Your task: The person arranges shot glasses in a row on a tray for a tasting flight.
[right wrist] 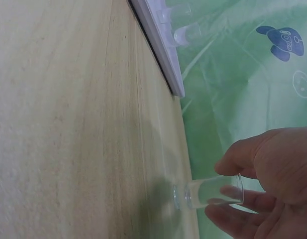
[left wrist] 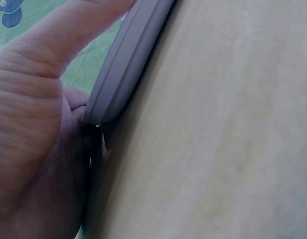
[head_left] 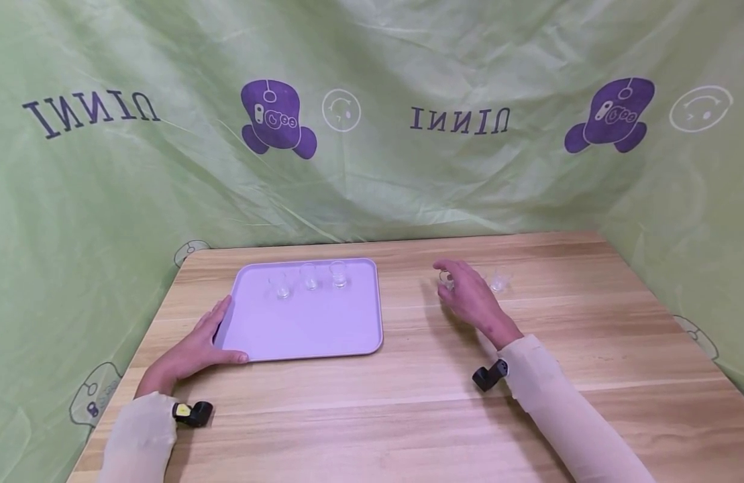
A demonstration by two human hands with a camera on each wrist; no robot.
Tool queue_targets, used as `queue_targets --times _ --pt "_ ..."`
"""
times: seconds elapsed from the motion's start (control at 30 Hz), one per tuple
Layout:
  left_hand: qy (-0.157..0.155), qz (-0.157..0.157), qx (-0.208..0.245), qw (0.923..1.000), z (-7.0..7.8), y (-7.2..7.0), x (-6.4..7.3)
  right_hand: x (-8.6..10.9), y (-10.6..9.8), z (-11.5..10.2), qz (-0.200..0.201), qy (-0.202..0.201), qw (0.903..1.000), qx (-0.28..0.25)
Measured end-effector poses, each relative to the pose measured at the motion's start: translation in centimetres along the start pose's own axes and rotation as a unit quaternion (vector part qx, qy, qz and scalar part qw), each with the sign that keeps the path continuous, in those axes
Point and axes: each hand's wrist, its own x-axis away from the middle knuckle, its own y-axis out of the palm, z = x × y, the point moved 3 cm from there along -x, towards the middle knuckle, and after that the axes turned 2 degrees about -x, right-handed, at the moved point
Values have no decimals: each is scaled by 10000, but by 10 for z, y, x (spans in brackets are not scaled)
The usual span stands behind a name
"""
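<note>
My left hand [head_left: 193, 349] rests at the near left corner of a lilac tray [head_left: 317, 329], fingers extended along its left side and thumb on the near rim. In the left wrist view the thumb crosses the tray's edge [left wrist: 121, 64]. Toward the back of the tray stand three small clear glasses, among them a right-hand glass [head_left: 338, 275]. My right hand [head_left: 471, 298] holds another small glass [right wrist: 208, 191], thumb on one side near its rim and fingers on the other. The glass is upright, its base close over the table.
Just right of my right hand, another clear glass [head_left: 500, 278] stands on the wooden table [head_left: 408, 416]. A green curtain [head_left: 384, 181] with purple prints hangs behind the table and along both sides.
</note>
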Motion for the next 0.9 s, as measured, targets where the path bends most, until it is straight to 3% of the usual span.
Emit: queue_targets --times 0.4,0.9 --pt "-17 21 -20 10000 -3 -1 0 -4 3 10 -108 355 9948 -951" --pt "-63 49 5 10000 -3 0 1 -1 5 15 -6 455 9910 -1261"
